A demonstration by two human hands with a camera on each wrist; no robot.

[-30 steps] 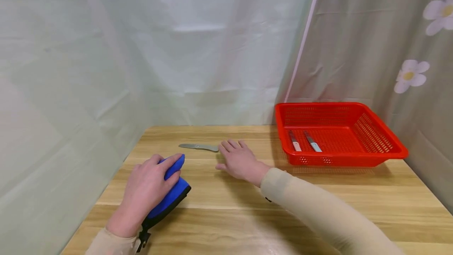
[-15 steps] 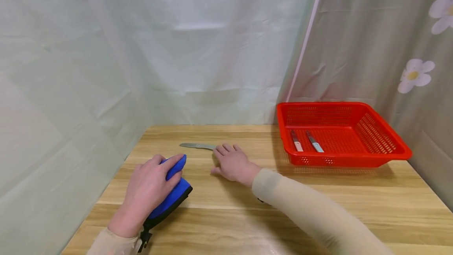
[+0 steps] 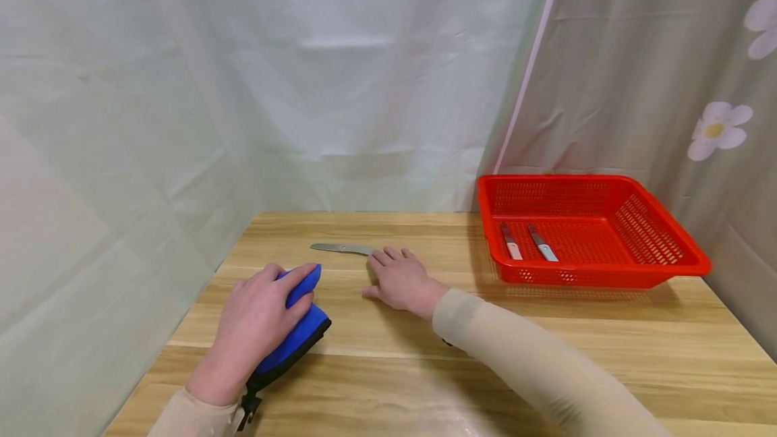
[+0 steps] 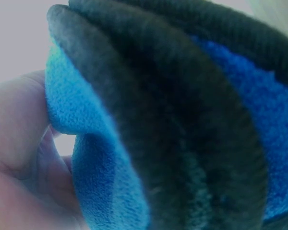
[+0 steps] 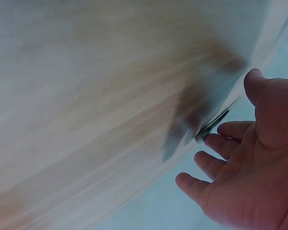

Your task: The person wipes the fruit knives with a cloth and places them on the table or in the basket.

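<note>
A blue cloth with black edging (image 3: 294,339) is bunched in my left hand (image 3: 251,322), its folds pinched between thumb and fingers. The left wrist view shows the cloth's folds (image 4: 96,177) up close beside the thumb. Farther back on the wooden table lies a knife with a grey-green handle (image 3: 340,248), its blade to the left. My right hand (image 3: 400,280) is over the handle's end and hides it, palm down with fingers extended. In the right wrist view the knife (image 5: 212,127) appears just beyond the fingertips; contact is hard to tell.
A red perforated plastic basket (image 3: 595,275) stands at the back right. Inside it lie a knife with a pink handle (image 3: 513,250) and one with a light blue handle (image 3: 546,252). A pale curtain (image 3: 364,86) hangs behind the table and along both sides.
My right hand has shifted slightly left, over the end of the knife's handle, then stayed there. The left hand keeps its hold on the cloth. The head view has turned slightly left.
</note>
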